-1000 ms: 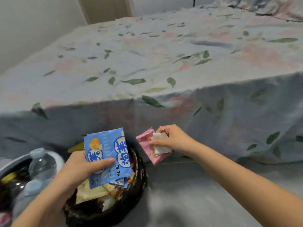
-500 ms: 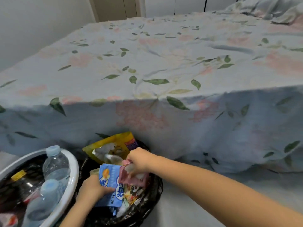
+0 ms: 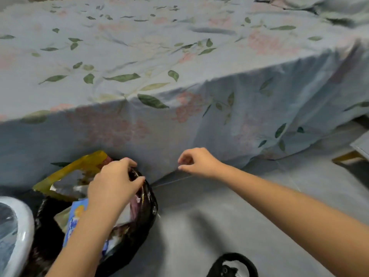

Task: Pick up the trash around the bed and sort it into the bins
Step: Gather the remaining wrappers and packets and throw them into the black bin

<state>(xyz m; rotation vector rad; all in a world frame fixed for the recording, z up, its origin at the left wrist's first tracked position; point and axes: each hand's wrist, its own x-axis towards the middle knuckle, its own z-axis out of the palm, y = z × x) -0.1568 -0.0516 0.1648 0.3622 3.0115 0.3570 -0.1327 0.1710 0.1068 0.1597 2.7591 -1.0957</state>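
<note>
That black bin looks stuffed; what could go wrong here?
The yellow wrapper sticks up past the black bin rim and could slide out onto the floor. The left hand pushing at the rim might tip the bin. The right hand, holding nothing, isn't steadying it.

The bed sheet (image 3: 179, 56) is soft matt cloth printed with leaves and flowers. The bin liner (image 3: 146, 206) is thin, glossy black plastic, crinkled. The yellow wrapper (image 3: 79, 166) and blue packet (image 3: 76, 216) look like shiny plastic film. The white bin (image 3: 24, 226) is smooth glossy plastic. The floor (image 3: 219, 226) is smooth, matt grey.
</note>
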